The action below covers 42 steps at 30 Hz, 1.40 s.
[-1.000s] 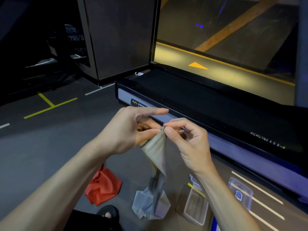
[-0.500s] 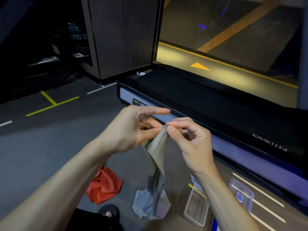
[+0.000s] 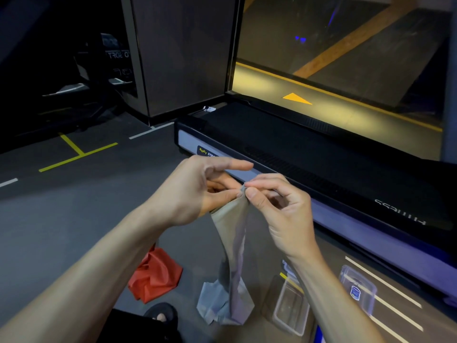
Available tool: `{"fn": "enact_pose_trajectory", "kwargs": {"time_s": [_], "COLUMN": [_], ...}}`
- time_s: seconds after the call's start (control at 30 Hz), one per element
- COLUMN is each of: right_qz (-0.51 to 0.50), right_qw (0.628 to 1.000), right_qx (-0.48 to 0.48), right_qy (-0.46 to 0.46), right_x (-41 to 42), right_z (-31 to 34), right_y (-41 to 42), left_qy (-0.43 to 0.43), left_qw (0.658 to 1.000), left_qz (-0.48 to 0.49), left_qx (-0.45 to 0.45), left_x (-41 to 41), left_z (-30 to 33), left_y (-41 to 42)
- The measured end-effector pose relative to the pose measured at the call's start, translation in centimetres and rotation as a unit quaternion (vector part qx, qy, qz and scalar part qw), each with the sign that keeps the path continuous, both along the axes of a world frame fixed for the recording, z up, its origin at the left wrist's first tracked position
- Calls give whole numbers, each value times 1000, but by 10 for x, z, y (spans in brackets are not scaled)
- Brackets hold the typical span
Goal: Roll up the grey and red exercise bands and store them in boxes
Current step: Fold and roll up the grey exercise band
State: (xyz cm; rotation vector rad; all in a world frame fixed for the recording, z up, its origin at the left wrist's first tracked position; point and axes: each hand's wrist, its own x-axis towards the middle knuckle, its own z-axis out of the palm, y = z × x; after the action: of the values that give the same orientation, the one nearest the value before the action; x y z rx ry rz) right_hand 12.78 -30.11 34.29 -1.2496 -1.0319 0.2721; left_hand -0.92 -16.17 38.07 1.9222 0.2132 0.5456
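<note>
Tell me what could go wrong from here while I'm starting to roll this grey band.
1. Both hands, left hand and right hand, only pinch the top edge of the grey band, so it may slip out.
2. The band's lower end lies bunched on the floor, so the roll could come out crooked or creased.
3. The red band lies crumpled near the foot and could get stepped on.

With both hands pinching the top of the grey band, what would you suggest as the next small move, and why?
Probably start turning the pinched top edge over on itself to begin the roll. The left hand and right hand both pinch the grey band at its upper end; the rest hangs unrolled, its tail bunched on the floor.
</note>
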Motion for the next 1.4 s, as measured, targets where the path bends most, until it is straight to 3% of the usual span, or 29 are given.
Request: {"fn": "enact_pose_trajectory", "kwargs": {"time_s": [0.37,0.6,0.7,1.0,1.23,1.4], "right_qz": [9,0,-8,-166,-280,-309], "right_qw": [998,998,998,985,956,944], "right_qx": [-44,-65,-58,-34,-51,-76], "right_qy": [38,-19,-31,-39,-76,-87], "right_x": [-5,-3,-6,0,-1,2], "right_z": [4,3,7,10,3,-2], "right_y": [0,-1,-1,10,32,41], "left_qy": [-9,-11,-14,-23,2,16], "left_qw": [995,988,990,997,984,982], "left_qz": [-5,-2,7,69,98,88], "left_qx": [94,155,140,25,145,167], "left_x": [-5,-8,-8,3,11,17], "left_z": [6,7,7,-5,-2,-4], "left_y": [-2,-2,-3,-4,-19,-19]}}
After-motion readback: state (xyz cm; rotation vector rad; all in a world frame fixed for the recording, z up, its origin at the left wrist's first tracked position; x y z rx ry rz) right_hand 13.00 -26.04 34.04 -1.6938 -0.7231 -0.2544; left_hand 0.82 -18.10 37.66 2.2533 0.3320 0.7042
